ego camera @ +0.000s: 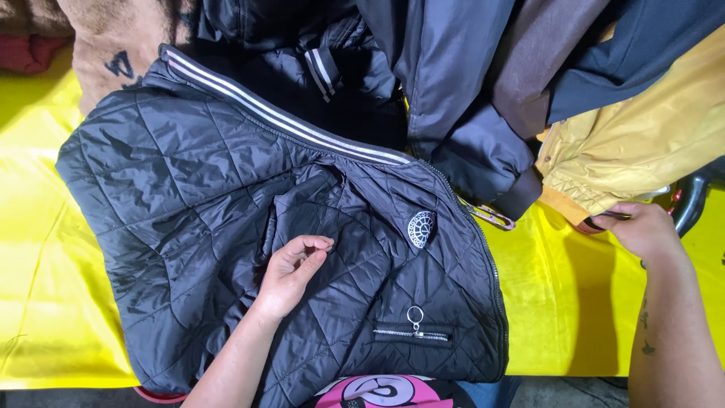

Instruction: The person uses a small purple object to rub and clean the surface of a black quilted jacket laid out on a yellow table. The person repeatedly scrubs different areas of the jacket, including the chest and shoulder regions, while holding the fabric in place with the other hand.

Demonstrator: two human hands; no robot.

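Black quilted jacket (226, 227) lies spread flat on the yellow worktop (574, 302), striped collar toward the far side, round badge (421, 228) and zipped pocket (413, 333) facing up. Left hand (291, 270) rests on the jacket's middle, fingertips pinched together over the fabric; whether cloth sits in the grip, cannot tell. Right hand (642, 227) reaches to the yellow garment (642, 143) at the worktop's far right edge, grip closed on its cuff.

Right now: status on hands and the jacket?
Left hand resting on black quilted jacket, fingers pinched. Right hand gripping yellow jacket cuff. Dark jackets piled behind.
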